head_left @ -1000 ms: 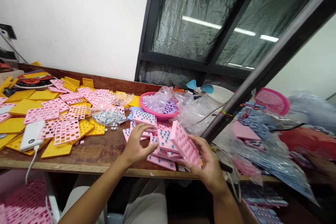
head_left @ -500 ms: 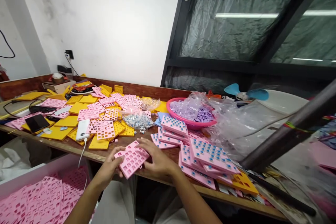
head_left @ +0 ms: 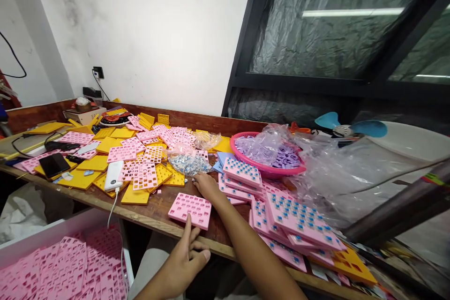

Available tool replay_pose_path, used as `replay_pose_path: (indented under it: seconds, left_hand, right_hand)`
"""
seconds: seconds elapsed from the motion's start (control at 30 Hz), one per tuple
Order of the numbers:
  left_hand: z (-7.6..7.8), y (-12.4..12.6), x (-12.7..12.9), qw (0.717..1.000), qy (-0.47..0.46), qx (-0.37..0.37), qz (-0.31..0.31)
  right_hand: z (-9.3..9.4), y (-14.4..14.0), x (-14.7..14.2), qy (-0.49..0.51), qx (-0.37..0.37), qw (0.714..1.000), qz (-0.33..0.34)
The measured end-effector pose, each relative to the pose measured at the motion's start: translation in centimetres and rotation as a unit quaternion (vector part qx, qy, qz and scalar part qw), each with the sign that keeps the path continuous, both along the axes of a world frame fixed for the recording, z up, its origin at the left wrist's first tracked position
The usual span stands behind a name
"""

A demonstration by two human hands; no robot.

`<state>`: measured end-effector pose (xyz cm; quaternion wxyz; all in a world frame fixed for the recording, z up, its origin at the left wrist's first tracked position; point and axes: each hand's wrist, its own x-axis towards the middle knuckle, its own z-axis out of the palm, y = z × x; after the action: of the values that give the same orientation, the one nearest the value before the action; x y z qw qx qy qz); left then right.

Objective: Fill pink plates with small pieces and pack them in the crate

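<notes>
A pink panel with rows of square holes (head_left: 191, 208) lies flat at the table's front edge. My left hand (head_left: 184, 258) is at its near edge, the index fingertip resting on it, with thumb and fingers apart. Beyond the panel, my right hand (head_left: 206, 186) reaches to small pieces beside a clear bag of small blue-and-white parts (head_left: 191, 164). Its fingers are bent together; what is between the fingertips is too small to make out. To the right stand stacked pink panels fitted with blue pieces (head_left: 298, 213).
Yellow panels (head_left: 135, 196) and pink ones cover the left side, with a white power bank (head_left: 113, 174) and black phone (head_left: 54, 165) among them. A pink basket (head_left: 269, 166) holds purple pieces. A white bin (head_left: 119, 243) of pink panels stands below the edge.
The pink panel has gone from both hands onto the table. My right hand has moved forward to the small parts; my left hand has loosened and stays at the panel's edge.
</notes>
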<state>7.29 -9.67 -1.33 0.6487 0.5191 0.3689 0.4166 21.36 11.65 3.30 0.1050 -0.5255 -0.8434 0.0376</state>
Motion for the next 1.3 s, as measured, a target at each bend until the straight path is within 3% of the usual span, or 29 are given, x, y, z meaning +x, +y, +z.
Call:
replay_pose_path:
  seconds: [0.1, 0.2, 0.27, 0.33, 0.4, 0.47, 0.5, 0.6, 0.73, 0.83, 0.97, 1.1, 1.2, 1.3]
  left_hand:
    - [1.2, 1.6, -0.8, 0.999, 0.012, -0.020, -0.047]
    - [3.7, 4.4, -3.1, 0.989, 0.086, -0.044, -0.108]
    - [5.5, 7.5, -4.5, 0.983, 0.172, 0.042, -0.055]
    - [6.9, 11.6, -5.4, 0.938, 0.273, 0.208, 0.056]
    - [7.5, 16.1, -5.5, 0.850, 0.391, 0.330, 0.130]
    - [7.3, 20.0, -5.2, 0.779, 0.488, 0.388, 0.069]
    - [7.0, 21.5, -5.0, 0.759, 0.518, 0.393, 0.022]
    - [5.6, 24.0, -4.4, 0.747, 0.545, 0.377, -0.052]
    - [4.2, 24.1, -4.0, 0.755, 0.532, 0.383, -0.028]
    - [4.4, 23.1, -4.3, 0.769, 0.504, 0.392, 0.007]
    - [5.1, 20.1, -5.6, 0.831, 0.405, 0.377, 0.052]
    - [4.1, 16.4, -6.6, 0.883, 0.331, 0.323, 0.083]
    - [2.6, 14.9, -6.5, 0.885, 0.336, 0.310, 0.082]
    - [1.6, 14.6, -6.1, 0.865, 0.363, 0.339, 0.074]
  right_hand:
    - [-0.6, 0.2, 0.6, 0.020, -0.001, 1.000, -0.004]
    - [-0.8, 0.3, 1.6, 0.060, 0.013, 0.998, 0.015]
    - [-0.7, 0.3, 2.2, 0.096, 0.031, 0.994, 0.034]
    - [-0.6, 0.3, 2.5, 0.129, 0.048, 0.990, 0.041]
    - [-0.5, 0.2, 2.6, 0.153, 0.056, 0.986, 0.038]
    - [-0.5, 0.1, 2.6, 0.170, 0.048, 0.983, 0.041]
    - [-0.5, 0.0, 2.6, 0.179, 0.040, 0.982, 0.046]
    - [-0.5, -0.2, 2.8, 0.218, 0.023, 0.973, 0.076]
    - [-0.2, -0.2, 3.1, 0.251, 0.004, 0.959, 0.133]
    - [0.2, -0.4, 3.0, 0.252, -0.020, 0.954, 0.160]
    - [0.7, -0.9, 2.8, 0.255, -0.061, 0.953, 0.153]
    - [0.8, -1.2, 2.6, 0.264, -0.091, 0.943, 0.181]
    - [0.8, -1.3, 2.7, 0.260, -0.101, 0.941, 0.189]
    - [1.2, -1.4, 2.8, 0.252, -0.113, 0.941, 0.197]
